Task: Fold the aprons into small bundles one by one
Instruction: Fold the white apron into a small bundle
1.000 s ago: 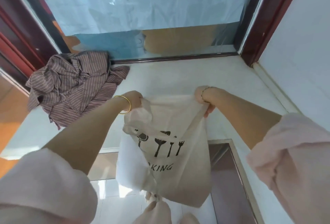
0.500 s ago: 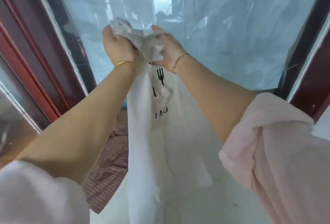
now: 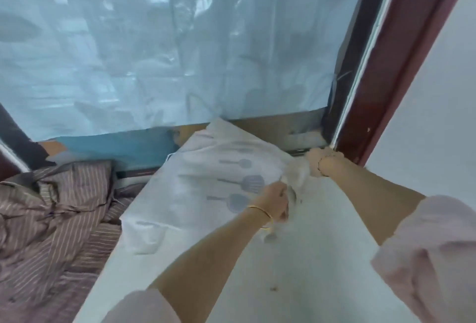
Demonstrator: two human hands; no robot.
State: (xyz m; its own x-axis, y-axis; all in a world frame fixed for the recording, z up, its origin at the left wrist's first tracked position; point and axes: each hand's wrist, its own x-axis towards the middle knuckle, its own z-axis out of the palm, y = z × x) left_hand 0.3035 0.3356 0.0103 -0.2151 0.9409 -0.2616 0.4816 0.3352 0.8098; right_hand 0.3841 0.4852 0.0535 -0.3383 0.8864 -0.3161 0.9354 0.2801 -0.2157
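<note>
Left hand (image 3: 274,201) and right hand (image 3: 318,161) each clench a bunched edge of the white apron (image 3: 206,181) toward the right side of the white ledge (image 3: 309,258); the rest lies spread leftward, its far corner riding up at the back edge. The cloth looks thin, light and limp, with print showing through, so it likely creases easily but slides; corners and hems are the best hold. Striped cloth heap (image 3: 51,219) at the ledge's left edge; behind it, a film-covered window (image 3: 180,52) and dark red frame (image 3: 399,65).

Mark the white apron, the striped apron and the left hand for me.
white apron (image 3: 206,183): head view, printed middle panel.
striped apron (image 3: 51,219): head view, crumpled middle folds.
left hand (image 3: 274,200): head view, back of the hand.
</note>
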